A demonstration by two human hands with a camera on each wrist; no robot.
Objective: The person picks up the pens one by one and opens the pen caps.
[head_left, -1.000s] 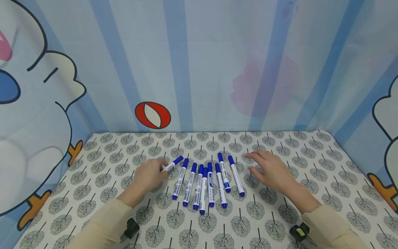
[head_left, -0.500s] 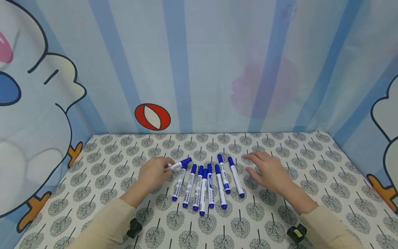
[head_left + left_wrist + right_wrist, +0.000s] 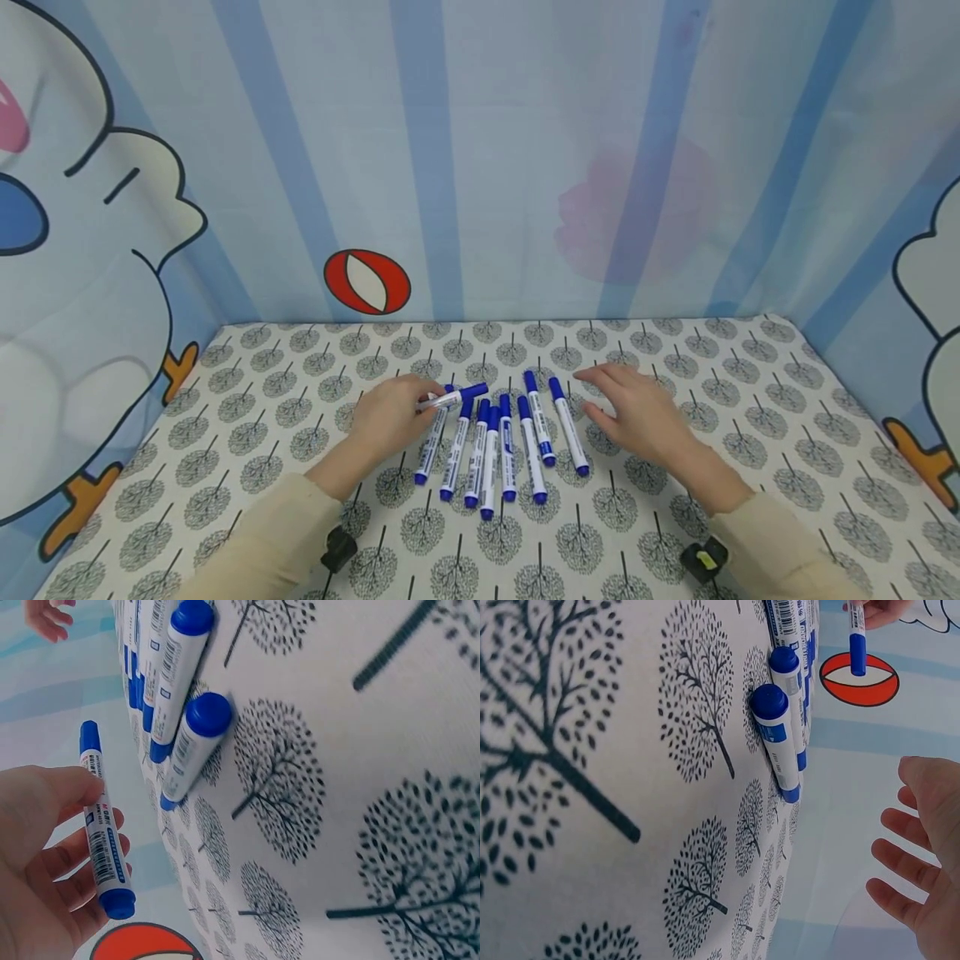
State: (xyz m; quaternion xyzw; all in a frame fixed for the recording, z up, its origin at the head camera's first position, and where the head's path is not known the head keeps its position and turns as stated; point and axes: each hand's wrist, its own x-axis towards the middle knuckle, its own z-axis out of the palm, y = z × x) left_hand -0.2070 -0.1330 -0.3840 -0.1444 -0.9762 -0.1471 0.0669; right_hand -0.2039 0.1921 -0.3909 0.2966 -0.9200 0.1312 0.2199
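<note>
Eight blue-capped markers (image 3: 490,468) between the table's (image 3: 420,567) side edges: lift the ninth marker (image 3: 103,817), pinched by your left hand's (image 3: 392,417) fingers, clear of them; right hand (image 3: 637,414) relaxed, empty.

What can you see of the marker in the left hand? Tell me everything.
The marker is slim, with a white, plastic-looking barrel printed with dark lettering, a barcode and blue marks. A blue cap sits on one end, a shorter blue plug on the other. The left hand pinches it between thumb and fingers above the table, its cap toward the person's right; no other thing touches it.
</note>
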